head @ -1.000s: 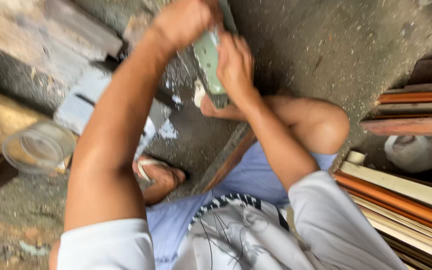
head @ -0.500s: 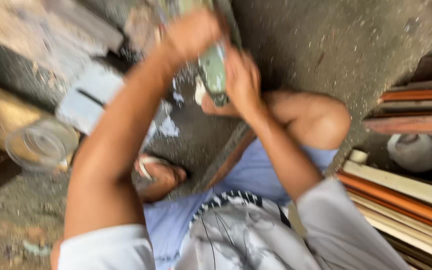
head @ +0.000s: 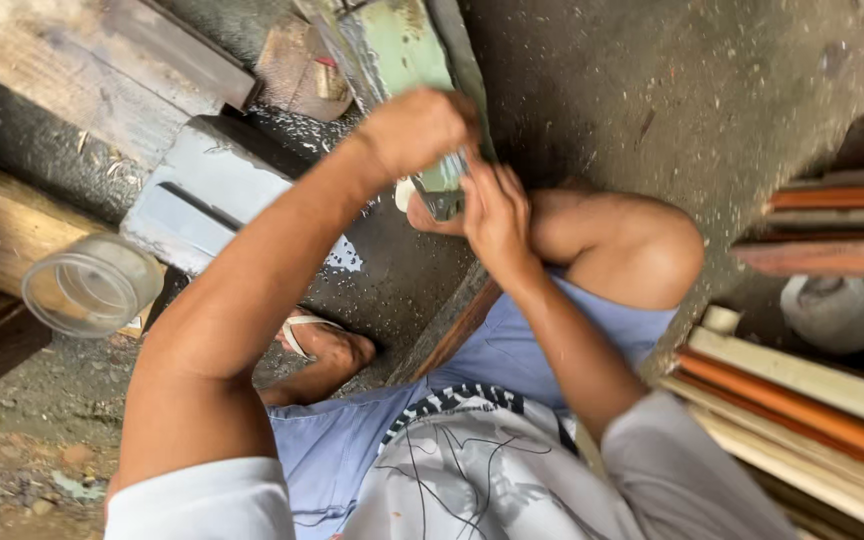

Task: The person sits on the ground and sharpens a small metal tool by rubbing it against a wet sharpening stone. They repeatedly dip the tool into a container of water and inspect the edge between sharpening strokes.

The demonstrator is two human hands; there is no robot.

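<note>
One green board [head: 402, 50]: both hands, left hand [head: 420, 128], right hand [head: 494, 212], fingers closed on it; one clear jar [head: 92, 285] nearby.

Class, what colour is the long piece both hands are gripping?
Pale green piece, worn and chipped, seen in the head view.

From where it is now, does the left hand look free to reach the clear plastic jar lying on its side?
Probably yes. The left hand is wrapped on the pale green board, so it must let go first. Nothing stands between it and the clear plastic jar, which lies open just beside the left forearm.
</note>
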